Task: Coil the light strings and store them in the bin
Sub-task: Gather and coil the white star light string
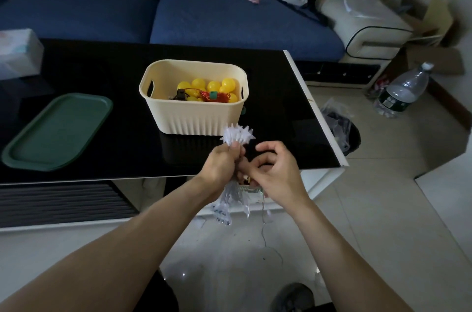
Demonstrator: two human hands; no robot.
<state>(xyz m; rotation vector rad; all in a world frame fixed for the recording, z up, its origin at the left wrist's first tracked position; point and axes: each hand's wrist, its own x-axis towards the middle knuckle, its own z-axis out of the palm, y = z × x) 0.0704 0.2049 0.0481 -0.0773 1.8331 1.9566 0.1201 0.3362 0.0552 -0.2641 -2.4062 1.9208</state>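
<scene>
Just below centre frame, the left hand grips the bundled white light string upright, fingers clamped round it, while the right hand pinches its loose wire beside it, the cream bin directly above, nearer the left.

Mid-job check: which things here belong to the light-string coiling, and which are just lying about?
Job:
white light string, gripped by left hand, right hand pinching its wire
cream bin
yellow bulb string inside it

Lying about:
green lid
tissue box
water bottle
</scene>
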